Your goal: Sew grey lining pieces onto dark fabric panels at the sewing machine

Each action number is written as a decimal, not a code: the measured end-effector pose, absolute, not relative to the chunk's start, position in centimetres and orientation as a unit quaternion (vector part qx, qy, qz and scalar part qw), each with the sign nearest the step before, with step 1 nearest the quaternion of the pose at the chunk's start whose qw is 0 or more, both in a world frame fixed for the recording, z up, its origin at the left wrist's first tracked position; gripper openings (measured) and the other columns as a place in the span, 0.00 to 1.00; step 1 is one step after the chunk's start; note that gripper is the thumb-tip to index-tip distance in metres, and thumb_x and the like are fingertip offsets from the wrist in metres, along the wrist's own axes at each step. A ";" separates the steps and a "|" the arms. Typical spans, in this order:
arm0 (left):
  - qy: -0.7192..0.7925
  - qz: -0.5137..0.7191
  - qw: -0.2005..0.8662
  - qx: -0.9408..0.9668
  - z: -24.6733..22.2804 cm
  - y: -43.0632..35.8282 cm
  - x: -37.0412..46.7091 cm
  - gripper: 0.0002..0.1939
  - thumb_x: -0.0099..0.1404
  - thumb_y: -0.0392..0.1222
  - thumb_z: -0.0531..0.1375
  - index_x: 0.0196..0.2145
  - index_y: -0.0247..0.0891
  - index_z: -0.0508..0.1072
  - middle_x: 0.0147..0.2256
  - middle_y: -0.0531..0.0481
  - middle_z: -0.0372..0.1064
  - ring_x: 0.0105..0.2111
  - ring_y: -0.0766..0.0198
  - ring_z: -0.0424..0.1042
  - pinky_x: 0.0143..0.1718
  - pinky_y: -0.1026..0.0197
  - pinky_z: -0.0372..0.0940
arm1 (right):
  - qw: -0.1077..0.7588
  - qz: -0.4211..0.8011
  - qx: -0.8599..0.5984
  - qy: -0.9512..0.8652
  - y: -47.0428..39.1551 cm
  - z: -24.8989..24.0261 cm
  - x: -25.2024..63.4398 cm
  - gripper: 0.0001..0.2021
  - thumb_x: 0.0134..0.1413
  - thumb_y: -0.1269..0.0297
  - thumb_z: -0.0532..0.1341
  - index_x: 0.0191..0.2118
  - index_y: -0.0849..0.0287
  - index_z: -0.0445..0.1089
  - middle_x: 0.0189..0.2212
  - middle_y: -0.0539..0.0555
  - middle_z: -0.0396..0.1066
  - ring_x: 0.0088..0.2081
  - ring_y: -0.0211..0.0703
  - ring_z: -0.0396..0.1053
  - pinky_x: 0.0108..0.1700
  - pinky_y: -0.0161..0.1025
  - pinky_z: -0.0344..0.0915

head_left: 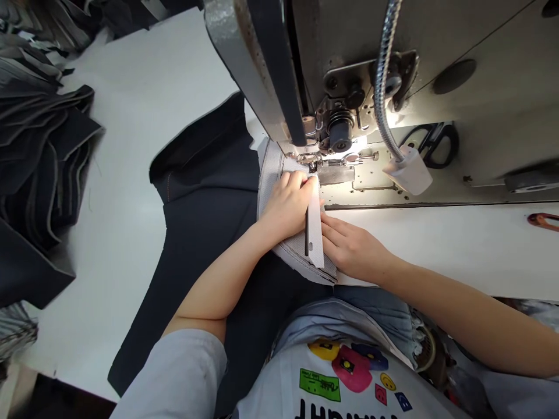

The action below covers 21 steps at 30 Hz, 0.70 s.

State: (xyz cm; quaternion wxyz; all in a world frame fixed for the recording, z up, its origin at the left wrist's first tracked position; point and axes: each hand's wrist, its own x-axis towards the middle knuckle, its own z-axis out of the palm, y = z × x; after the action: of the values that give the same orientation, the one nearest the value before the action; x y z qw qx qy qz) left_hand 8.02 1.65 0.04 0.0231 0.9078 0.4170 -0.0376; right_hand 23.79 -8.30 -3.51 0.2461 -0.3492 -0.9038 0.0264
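Note:
Under the sewing machine's presser foot (312,167) lies a pale grey curved fabric piece (297,262) with stitched edges. A narrow white strip (315,233) runs along it toward the foot, with a dark edge on its left side. My left hand (288,203) is closed, its bent fingers pressing the strip's upper end and the fabric just in front of the foot. My right hand (356,247) lies flat, fingers stretched out against the right edge of the strip and fabric. Dark navy cloth (209,227) spreads out under my left forearm.
Black-handled scissors (432,142) lie on the machine bed behind a white lamp head (408,170) on a flexible metal neck. Stacks of dark cloth pieces (39,169) stand on the white table (126,233) at left. An orange-handled tool (544,221) is at far right.

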 end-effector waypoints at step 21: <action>0.294 -0.086 0.030 0.951 1.6 2.6 6.8 0.24 0.68 0.36 0.51 0.60 0.23 0.63 0.60 0.30 0.62 0.62 0.48 0.61 0.60 0.49 0.61 | 0.242 -0.007 -0.381 -0.892 -8.6 -4.2 21.2 0.21 0.64 0.76 0.51 0.60 0.76 0.63 0.53 0.75 0.69 0.59 0.59 0.65 0.62 0.60 0.61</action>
State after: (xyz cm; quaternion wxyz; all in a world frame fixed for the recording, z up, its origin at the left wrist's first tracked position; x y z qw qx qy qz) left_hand 6.75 2.56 1.63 0.0302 0.9514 0.2944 -0.0855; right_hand 21.23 -8.56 -4.22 0.2415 -0.3812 -0.8923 -0.0073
